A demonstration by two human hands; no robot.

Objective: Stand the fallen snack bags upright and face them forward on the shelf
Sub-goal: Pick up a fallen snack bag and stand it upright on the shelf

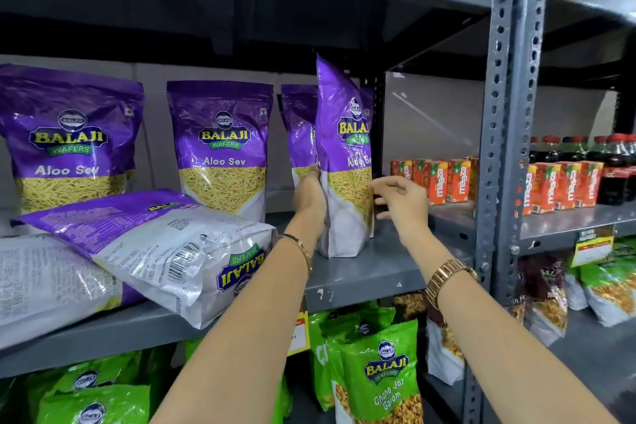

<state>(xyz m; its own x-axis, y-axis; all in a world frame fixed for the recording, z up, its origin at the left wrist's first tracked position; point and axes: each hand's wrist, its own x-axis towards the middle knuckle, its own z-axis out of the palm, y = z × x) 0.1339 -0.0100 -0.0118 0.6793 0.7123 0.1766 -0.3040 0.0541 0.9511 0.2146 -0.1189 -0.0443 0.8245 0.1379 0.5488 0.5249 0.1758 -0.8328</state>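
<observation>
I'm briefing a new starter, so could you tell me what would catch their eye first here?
Probably the purple Aloo Sev bag standing turned at the shelf's right end, gripped by the left hand, the right hand beside it. Next, the fallen bag lying back-up at front left.

gold watch (447, 280) r, bangle (303, 248) l

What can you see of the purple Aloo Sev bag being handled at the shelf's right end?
The purple glossy plastic Balaji Aloo Sev pouch stands upright on the grey metal shelf, base white, with a clear window showing yellow sev. It is turned partly rightward, not yet square to the front. The left hand grips its left edge; the right hand is at its right edge, fingers spread, contact unclear. Another purple pouch stands just behind it.
</observation>
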